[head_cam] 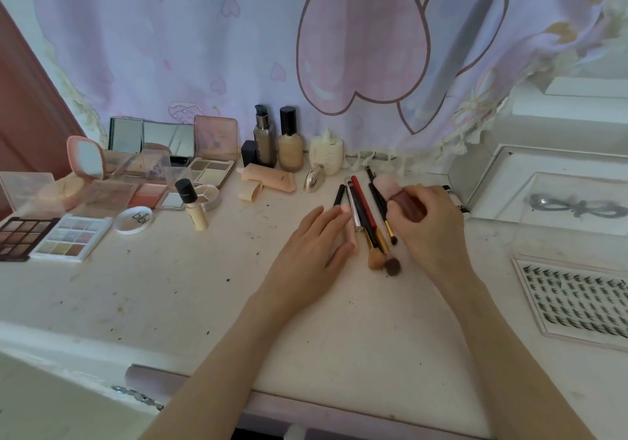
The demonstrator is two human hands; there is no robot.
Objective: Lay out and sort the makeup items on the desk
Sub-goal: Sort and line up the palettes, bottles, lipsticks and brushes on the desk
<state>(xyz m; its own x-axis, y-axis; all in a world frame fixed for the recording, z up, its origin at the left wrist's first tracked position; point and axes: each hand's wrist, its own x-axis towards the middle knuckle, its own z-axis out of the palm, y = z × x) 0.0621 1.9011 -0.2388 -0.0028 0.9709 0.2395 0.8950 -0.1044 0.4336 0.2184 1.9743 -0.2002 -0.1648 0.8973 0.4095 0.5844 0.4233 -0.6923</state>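
I see the left hand (306,246) flat on the desk (170,286), fingers straight beside a row of brushes (365,222). The right hand (428,225) curls around a reddish tube (407,203) just above them. Palettes (51,239) sit far left, a lash tray (577,300) far right.

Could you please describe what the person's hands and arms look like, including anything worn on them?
Both the left hand and right hand are bare: no gloves, rings, watch or bracelets visible. The forearms are uncovered to the frame's edge, with no sleeves in view.
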